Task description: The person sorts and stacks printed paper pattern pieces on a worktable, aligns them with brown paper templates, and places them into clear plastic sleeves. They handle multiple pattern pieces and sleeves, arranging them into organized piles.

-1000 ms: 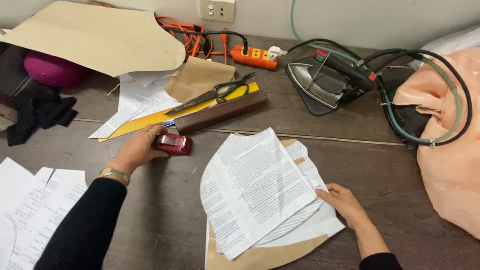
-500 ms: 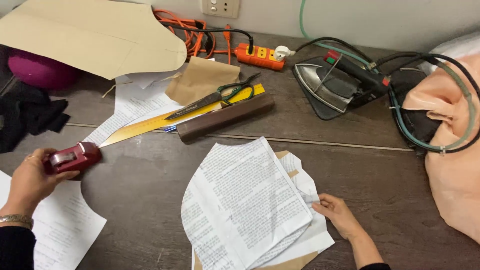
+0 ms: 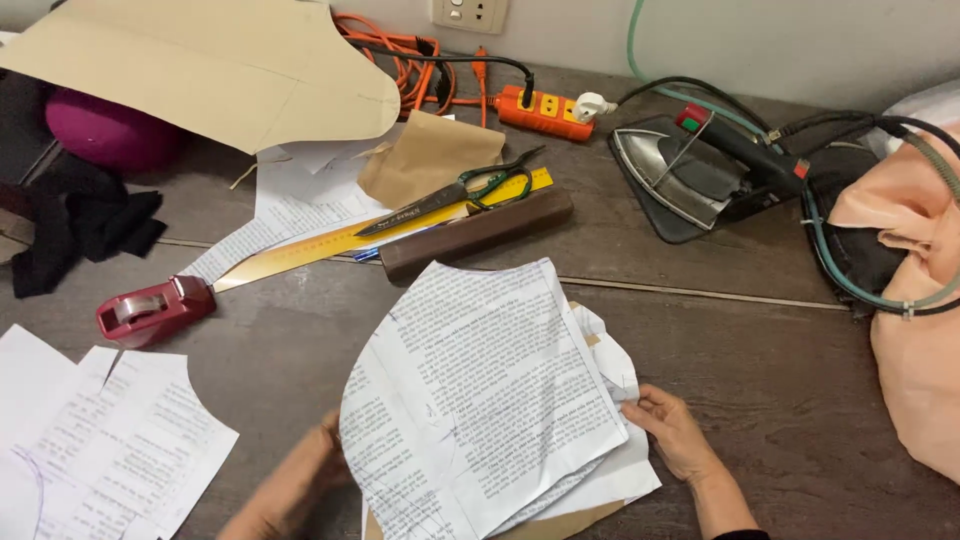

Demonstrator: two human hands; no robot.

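The dark wooden table (image 3: pixel 760 380) carries the whole job. At eleven o'clock lies a large tan pattern card (image 3: pixel 200 65), already cut to a curved outline. At three o'clock a heap of peach fabric (image 3: pixel 915 300) sits at the table edge, not laid out or marked as far as can be seen. At one o'clock a steam iron (image 3: pixel 690 175) rests on its dark mat, hose and cables looped beside it.

At centre, toward six o'clock, is the work in hand: a stack of printed paper pattern pieces (image 3: pixel 490 390), cut to curves, lying over a brown card piece that shows at the lower edge. Judgement: cutting of these sheets appears done; they are at the stage of being aligned on one another. No tape joining them is visible, so fixing appears outstanding.

At eight o'clock lie more cut printed sheets (image 3: pixel 110 440), apart from the stack. At twelve o'clock a yellow ruler (image 3: pixel 300 255) lies with scissors (image 3: pixel 450 195) on top and a brown wooden block (image 3: pixel 475 235) just beside it; none is in use. At nine o'clock a red tape dispenser (image 3: pixel 155 308) stands alone, well clear of both hands.

The right hand (image 3: pixel 680 435) is at four o'clock of the stack, fingers curled lightly and pinching the sheets' right edge. The left hand (image 3: pixel 295 480) is at seven o'clock, largely hidden behind the paper; it touches the stack's left edge, but how far its fingers close cannot be told.
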